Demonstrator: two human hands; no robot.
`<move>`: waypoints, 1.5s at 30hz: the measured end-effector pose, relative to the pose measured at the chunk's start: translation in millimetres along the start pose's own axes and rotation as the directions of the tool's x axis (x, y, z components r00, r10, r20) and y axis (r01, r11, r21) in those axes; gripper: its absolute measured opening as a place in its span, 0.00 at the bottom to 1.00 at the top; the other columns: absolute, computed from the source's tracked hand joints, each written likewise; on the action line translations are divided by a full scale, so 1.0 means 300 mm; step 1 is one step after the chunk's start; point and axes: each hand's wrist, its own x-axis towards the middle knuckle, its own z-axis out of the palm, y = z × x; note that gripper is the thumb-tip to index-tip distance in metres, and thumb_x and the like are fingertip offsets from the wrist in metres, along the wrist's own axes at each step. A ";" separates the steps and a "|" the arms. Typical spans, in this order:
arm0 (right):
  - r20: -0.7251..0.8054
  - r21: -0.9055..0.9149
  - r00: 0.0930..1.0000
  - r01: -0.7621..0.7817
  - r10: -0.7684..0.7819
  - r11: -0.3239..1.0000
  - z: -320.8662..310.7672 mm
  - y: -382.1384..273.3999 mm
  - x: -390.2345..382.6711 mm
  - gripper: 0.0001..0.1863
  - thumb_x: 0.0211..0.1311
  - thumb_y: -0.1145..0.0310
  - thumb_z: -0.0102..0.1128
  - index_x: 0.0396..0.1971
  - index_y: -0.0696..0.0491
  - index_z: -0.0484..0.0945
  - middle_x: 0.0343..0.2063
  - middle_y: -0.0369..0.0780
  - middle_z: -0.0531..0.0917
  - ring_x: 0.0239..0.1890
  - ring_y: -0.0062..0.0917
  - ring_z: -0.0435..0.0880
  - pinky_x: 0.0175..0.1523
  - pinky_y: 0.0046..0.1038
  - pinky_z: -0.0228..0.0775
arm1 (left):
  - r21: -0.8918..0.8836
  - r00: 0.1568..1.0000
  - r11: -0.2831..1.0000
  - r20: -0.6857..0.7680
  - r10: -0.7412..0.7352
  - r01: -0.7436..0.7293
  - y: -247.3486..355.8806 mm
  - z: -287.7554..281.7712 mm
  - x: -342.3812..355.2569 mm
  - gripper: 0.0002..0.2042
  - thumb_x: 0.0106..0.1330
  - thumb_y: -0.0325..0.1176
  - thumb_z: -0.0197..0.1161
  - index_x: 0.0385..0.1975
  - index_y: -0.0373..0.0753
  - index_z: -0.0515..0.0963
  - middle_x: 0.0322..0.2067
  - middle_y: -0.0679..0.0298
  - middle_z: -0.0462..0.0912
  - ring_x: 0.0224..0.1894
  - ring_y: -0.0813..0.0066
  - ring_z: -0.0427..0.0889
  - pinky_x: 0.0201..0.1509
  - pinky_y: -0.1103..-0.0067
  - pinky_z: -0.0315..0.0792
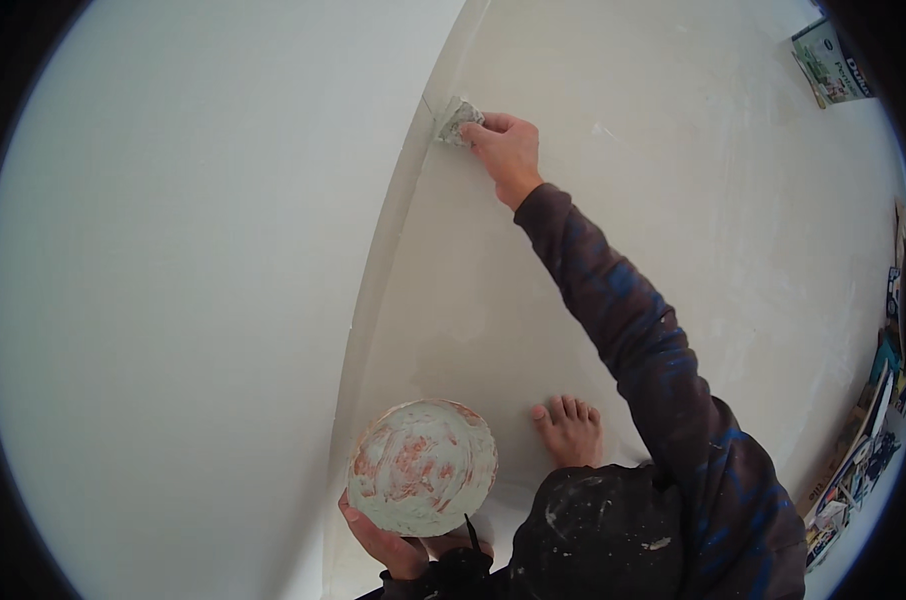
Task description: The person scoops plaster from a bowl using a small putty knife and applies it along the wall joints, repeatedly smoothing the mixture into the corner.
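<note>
In my right hand [506, 152] is a small, flat scraper [459, 122] smeared with grey-white filler, pinched between thumb and fingers. Its edge is against or very close to the skirting board [381, 240], where the wall meets the floor. My left hand [385, 542] supports a round tub [423, 468] from below and the side, near the wall. Whitish filler coats the tub's inside and rim, with reddish patches showing through. Most of my left fingers are hidden under the tub.
A smooth pale wall [193, 270] fills the left side. Light dusty floor [713, 190] spreads to the right, with a bare foot [570, 432] near the tub. A green and white tin [831, 65] stands at the far right. Tools and clutter [863, 465] line the right edge.
</note>
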 end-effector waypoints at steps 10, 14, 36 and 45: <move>-0.179 -0.486 0.671 0.576 -0.720 0.657 0.130 0.017 -0.062 0.15 0.53 0.75 0.71 0.42 0.58 0.84 0.41 0.45 0.83 0.44 0.40 0.83 0.51 0.39 0.76 | -0.095 0.997 0.993 0.035 -0.074 0.077 -0.051 -0.038 0.011 0.35 0.78 0.63 0.39 0.65 0.34 0.62 0.62 0.52 0.70 0.65 0.59 0.73 0.68 0.61 0.69; -0.186 -0.425 0.729 0.545 -0.659 0.723 0.137 0.012 -0.108 0.15 0.54 0.76 0.70 0.43 0.58 0.83 0.38 0.45 0.83 0.47 0.41 0.81 0.50 0.39 0.75 | -0.133 0.995 0.988 0.058 -0.076 0.084 -0.056 -0.040 0.004 0.35 0.79 0.62 0.37 0.66 0.34 0.62 0.62 0.51 0.70 0.65 0.58 0.72 0.68 0.61 0.69; -0.044 -0.695 0.887 0.302 -0.459 0.652 0.185 -0.083 -0.065 0.10 0.60 0.67 0.62 0.32 0.61 0.80 0.34 0.52 0.85 0.43 0.50 0.83 0.48 0.47 0.75 | -0.133 0.991 0.983 0.046 -0.124 0.129 -0.078 -0.062 0.010 0.35 0.78 0.64 0.38 0.64 0.35 0.63 0.61 0.52 0.70 0.65 0.59 0.72 0.68 0.62 0.69; 0.243 -0.553 0.941 0.334 -0.236 0.763 0.062 -0.079 -0.147 0.12 0.57 0.67 0.63 0.30 0.63 0.81 0.33 0.56 0.85 0.43 0.54 0.85 0.52 0.48 0.77 | -0.151 0.995 0.984 0.039 -0.092 0.096 -0.042 -0.033 0.017 0.35 0.78 0.64 0.39 0.64 0.34 0.63 0.61 0.52 0.71 0.64 0.60 0.73 0.67 0.64 0.69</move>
